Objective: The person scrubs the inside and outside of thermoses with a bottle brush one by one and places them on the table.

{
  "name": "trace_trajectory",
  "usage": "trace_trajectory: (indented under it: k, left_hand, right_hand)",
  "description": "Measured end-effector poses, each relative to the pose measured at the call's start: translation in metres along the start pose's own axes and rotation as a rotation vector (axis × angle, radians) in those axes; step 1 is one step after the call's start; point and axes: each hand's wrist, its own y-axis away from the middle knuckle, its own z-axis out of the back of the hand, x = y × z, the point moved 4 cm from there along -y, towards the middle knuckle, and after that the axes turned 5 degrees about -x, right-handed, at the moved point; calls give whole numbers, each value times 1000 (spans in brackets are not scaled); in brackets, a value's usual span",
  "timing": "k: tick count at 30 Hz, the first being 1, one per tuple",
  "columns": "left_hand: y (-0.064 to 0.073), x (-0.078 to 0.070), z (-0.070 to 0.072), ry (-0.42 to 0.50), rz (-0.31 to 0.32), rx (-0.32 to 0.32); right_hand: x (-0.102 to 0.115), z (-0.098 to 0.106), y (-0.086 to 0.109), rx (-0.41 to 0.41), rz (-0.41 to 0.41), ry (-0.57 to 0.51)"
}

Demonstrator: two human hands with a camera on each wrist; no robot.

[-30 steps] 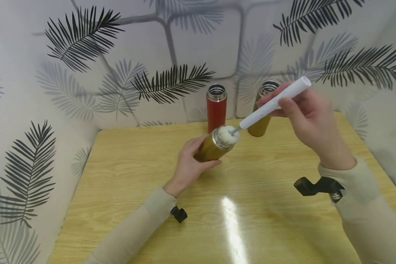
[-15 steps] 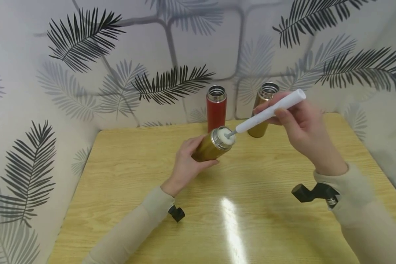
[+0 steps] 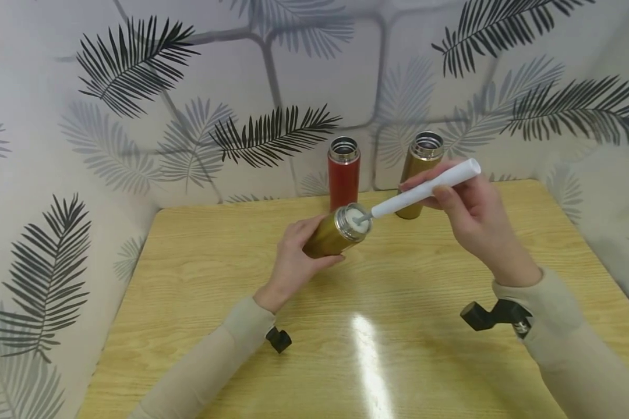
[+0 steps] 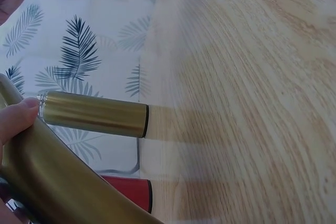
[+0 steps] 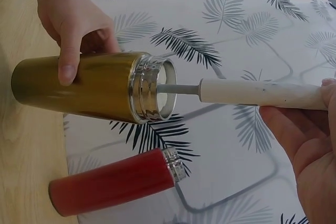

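My left hand (image 3: 290, 259) grips a gold thermos bottle (image 3: 326, 237), its lidless steel mouth tilted up toward the right. In the right wrist view the left thumb (image 5: 68, 69) lies along the bottle's side. My right hand (image 3: 477, 221) pinches the white handle of a sponge bottle brush (image 3: 424, 189) between thumb and fingers. The brush's pale sponge head (image 3: 355, 220) sits inside the bottle mouth, mostly hidden by the steel neck. A short grey shaft (image 5: 178, 89) shows between handle and mouth. The left wrist view has the held bottle (image 4: 63, 177) close up.
Behind the held bottle a red thermos (image 3: 343, 177) stands without a lid. Another lidless gold thermos (image 3: 424, 152) stands to its right, partly behind my right hand. Both are at the back edge of the wooden table (image 3: 209, 279), near a leaf-patterned wall (image 3: 325, 75).
My right hand has moved down and left with the brush. The sponge, bulging out of the mouth earlier, has sunk inside it. My left hand keeps its grip, shifting slightly.
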Motion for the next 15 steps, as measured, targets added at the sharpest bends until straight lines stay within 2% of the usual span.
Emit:
trace_trajectory:
  k: [5,7,10,15]
  left_hand:
    - [2,1,1,-15,-8,-2]
    - [3,0,1,-23,-12,-5]
    - [0,-7,0,-38,-42,-1]
    - [-11,-19,-5,-42,-81,14]
  right_hand:
    - [-3,-3,4,-4,-23,-28]
    - [-5,-5,6,7,-16,-8]
    - [-10,-11,8,46,17,14]
    - [-15,-20,8,15,85,74]
